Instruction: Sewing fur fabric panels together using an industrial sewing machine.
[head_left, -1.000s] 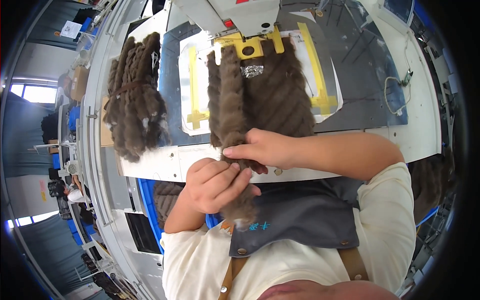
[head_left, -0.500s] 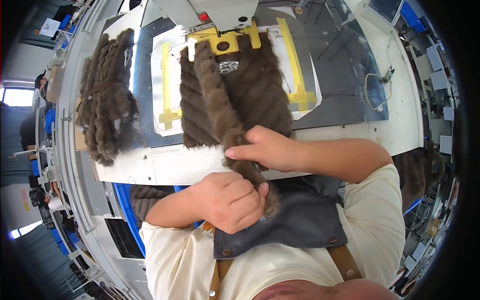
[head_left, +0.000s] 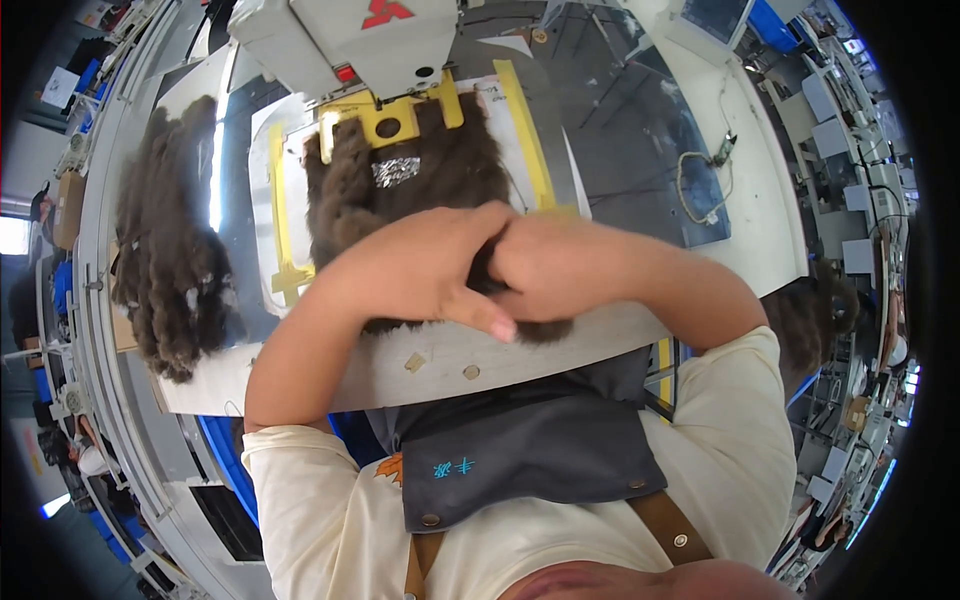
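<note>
— Item, left to right?
— Spare brown hair bundle (head_left: pixel 170 260) on table (head_left: pixel 300 375). My left hand (head_left: pixel 430 265) and right hand (head_left: pixel 560 265), grip clamped on curly hair weft (head_left: pixel 430 180) under yellow frame (head_left: pixel 385 115).
— Handling?
— Likely light, soft, slippery; hold near edge.

A bundle of brown curly hair (head_left: pixel 420 190) is being kept flat on the white table, inside a yellow frame under the sewing machine. A small silver patch is showing near its top. Its lower end is being covered by hands.
</note>
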